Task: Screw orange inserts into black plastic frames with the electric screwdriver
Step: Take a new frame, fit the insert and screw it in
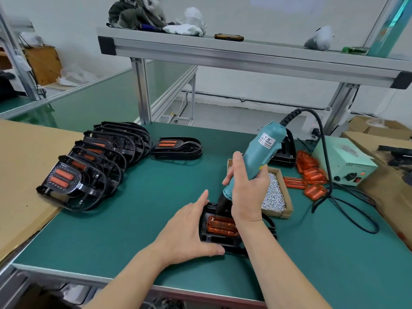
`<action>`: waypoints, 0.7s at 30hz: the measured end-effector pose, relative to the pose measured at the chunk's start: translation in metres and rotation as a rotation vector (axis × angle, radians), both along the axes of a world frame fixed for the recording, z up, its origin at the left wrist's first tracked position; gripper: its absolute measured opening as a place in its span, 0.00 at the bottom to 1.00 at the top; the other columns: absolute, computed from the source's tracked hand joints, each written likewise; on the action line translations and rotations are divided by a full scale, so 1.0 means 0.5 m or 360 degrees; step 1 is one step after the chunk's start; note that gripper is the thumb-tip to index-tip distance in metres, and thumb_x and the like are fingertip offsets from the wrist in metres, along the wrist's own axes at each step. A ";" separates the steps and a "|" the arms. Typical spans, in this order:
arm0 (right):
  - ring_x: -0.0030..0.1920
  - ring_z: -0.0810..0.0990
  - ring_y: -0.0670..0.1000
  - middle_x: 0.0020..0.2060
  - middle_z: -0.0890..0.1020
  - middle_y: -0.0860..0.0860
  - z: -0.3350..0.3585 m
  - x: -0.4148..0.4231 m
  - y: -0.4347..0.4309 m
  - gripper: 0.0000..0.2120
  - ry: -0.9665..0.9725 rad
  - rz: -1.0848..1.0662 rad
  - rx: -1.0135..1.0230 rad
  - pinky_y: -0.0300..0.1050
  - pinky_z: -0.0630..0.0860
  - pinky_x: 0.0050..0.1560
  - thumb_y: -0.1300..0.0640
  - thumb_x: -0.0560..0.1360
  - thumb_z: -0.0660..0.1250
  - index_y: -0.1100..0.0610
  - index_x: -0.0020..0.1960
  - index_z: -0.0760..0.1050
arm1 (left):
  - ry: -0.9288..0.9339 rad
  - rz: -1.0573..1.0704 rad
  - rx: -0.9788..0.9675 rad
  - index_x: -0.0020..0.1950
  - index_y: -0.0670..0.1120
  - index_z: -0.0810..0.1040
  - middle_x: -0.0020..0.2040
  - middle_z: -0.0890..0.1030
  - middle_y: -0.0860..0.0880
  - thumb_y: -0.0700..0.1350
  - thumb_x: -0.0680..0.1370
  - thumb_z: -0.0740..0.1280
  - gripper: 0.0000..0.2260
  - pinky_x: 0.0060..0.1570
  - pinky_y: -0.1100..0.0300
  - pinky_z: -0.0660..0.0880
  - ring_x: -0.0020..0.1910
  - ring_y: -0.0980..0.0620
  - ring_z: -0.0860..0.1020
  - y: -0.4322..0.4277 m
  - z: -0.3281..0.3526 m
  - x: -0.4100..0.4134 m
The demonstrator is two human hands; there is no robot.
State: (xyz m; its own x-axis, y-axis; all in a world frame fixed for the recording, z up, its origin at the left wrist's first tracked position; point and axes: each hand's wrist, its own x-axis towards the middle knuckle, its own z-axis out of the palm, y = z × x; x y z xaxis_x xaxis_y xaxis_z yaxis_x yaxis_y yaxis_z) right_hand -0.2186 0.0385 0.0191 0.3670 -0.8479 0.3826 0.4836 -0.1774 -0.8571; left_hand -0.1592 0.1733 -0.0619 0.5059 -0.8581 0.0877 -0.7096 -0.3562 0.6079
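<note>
A black plastic frame (214,238) lies on the green mat near the front edge, with an orange insert (220,226) seated in it. My left hand (189,230) braces the frame's left side, fingers straight along its edge and thumb against its near side. My right hand (247,186) grips the teal electric screwdriver (263,152), held tilted with its black nose down at the frame's far end, above the insert. The bit tip is hidden.
A row of black frames with orange inserts (89,168) leans across the left, one more (177,147) behind. A cardboard tray of small screws (273,195) sits right of the driver, loose orange inserts (310,175) and the power box (347,163) beyond. The cord (347,210) loops at right.
</note>
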 end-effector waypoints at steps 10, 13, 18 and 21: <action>0.24 0.74 0.50 0.27 0.76 0.51 -0.016 0.004 -0.001 0.13 0.0022 0.0038 0.0052 0.40 0.75 0.33 0.47 0.73 0.72 0.53 0.46 0.73 | -0.0013 0.0010 0.0010 0.77 0.64 0.34 0.77 0.62 0.61 0.77 0.58 0.69 0.60 0.68 0.65 0.59 0.74 0.61 0.60 -0.001 -0.002 0.001; 0.25 0.74 0.51 0.27 0.76 0.51 -0.015 0.006 0.002 0.12 0.0052 0.0033 0.0003 0.41 0.74 0.32 0.48 0.74 0.72 0.53 0.46 0.73 | -0.0011 0.0019 0.0018 0.76 0.66 0.33 0.76 0.62 0.61 0.77 0.58 0.69 0.60 0.67 0.66 0.59 0.73 0.61 0.61 -0.001 -0.003 0.002; 0.24 0.74 0.52 0.27 0.76 0.52 -0.011 0.010 0.010 0.11 0.0076 0.0037 -0.0077 0.40 0.73 0.31 0.48 0.74 0.72 0.52 0.45 0.73 | -0.0010 0.0012 0.0024 0.70 0.72 0.28 0.76 0.62 0.62 0.77 0.58 0.69 0.58 0.65 0.68 0.57 0.72 0.61 0.61 -0.001 0.000 0.002; 0.24 0.74 0.51 0.27 0.76 0.53 -0.010 0.008 0.014 0.11 0.0067 0.0073 -0.0100 0.40 0.73 0.30 0.48 0.73 0.73 0.54 0.45 0.74 | -0.0005 0.0023 0.0021 0.70 0.72 0.28 0.76 0.62 0.61 0.77 0.58 0.69 0.58 0.66 0.67 0.58 0.72 0.61 0.61 0.000 0.000 0.003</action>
State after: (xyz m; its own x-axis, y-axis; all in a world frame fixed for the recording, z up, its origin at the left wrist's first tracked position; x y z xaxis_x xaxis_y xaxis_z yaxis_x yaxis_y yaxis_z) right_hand -0.2144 0.0453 0.0142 0.4215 -0.8048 0.4179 0.4564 -0.2100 -0.8646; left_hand -0.1579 0.1734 -0.0620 0.5181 -0.8518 0.0783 -0.7063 -0.3743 0.6009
